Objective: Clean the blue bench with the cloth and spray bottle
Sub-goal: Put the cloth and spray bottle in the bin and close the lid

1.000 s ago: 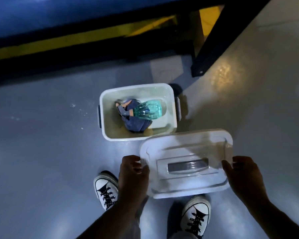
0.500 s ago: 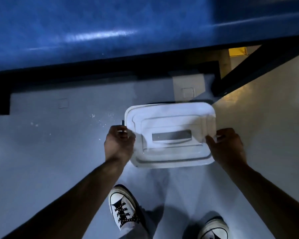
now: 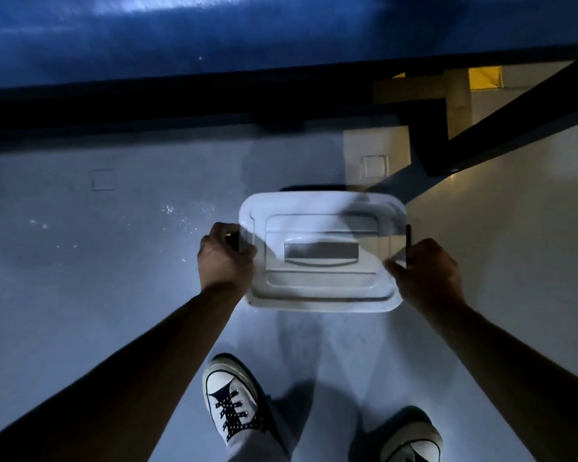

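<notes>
Your two hands grip the short ends of the white lid, which lies flat over a box on the grey floor.

Your left hand is curled around the lid's left edge, fingers closed on it beside a dark side latch; your right hand is wrapped the same way around the right edge, thumb on top. The lid hides the box, so the cloth and spray bottle cannot be seen; the dim light makes it hard to say whether the lid is fully seated. The blue bench runs along the far side of the lid, its black leg slanting down to the floor beyond the lid's right corner. Your white sneakers stand on the near side of the lid.
</notes>
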Available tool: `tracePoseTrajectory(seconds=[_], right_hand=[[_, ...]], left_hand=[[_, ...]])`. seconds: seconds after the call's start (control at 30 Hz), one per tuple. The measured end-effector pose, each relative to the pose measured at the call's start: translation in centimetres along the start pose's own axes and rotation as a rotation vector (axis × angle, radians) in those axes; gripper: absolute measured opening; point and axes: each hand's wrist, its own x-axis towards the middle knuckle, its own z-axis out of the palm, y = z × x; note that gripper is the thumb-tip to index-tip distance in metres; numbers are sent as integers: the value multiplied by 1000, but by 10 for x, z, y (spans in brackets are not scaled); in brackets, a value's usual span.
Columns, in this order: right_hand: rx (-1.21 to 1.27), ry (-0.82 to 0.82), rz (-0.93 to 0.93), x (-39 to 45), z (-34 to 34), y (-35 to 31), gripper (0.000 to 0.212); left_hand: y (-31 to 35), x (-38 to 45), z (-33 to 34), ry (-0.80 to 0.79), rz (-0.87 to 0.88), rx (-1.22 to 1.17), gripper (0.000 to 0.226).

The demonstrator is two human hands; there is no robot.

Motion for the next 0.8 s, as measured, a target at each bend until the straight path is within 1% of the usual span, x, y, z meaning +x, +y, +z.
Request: tracePoseTrajectory(seconds=[0.13, 0.23, 0.3, 0.33, 0.37, 0.4, 0.47, 0.5, 0.53, 0.57, 0.6, 0.63, 0.67, 0.7, 0.8], right_hand=[[84, 43, 53, -4, 0, -7, 29], [86, 20, 93, 1, -3, -12, 31], [73, 13, 101, 1, -6, -14, 35], [73, 12, 110, 1, -9, -15, 41], [85, 8, 130, 2, -11, -16, 51], [105, -9, 155, 4, -15, -16, 66], [166, -89, 223, 7, -21, -16, 96], [201, -138, 263, 7, -22, -16, 101], [245, -184, 300, 8, -22, -14, 99], [279, -223, 324, 8, -22, -13, 91], [294, -243, 328, 8, -22, -12, 76], [290, -238, 303, 6, -21, -12, 59], [272, -212, 269, 5, -20, -11, 47], [234, -167, 235, 3, -18, -11, 42], [73, -27, 157, -2, -9, -9, 38]], left_hand=[[-1, 1, 6, -3, -22, -19, 26], [1, 4, 9, 7, -63, -33, 26], [0, 3, 8, 12, -48, -26, 28], [0, 1, 7, 20, -41, -18, 30], [3, 0, 5, 27, -40, -5, 33], [3, 0, 5, 32, -44, 6, 40], [6, 1, 2, -14, -130, 26, 57], [7, 3, 2, -56, -200, 3, 61], [5, 7, 2, -104, -258, -37, 59], [5, 7, 1, -154, -297, -69, 51], [5, 6, -1, -187, -307, -81, 43], [4, 6, -3, -194, -287, -70, 41], [2, 6, -5, -178, -264, -42, 41], [1, 4, -6, -137, -229, 4, 41], [1, -3, -4, 4, -134, 116, 34]])
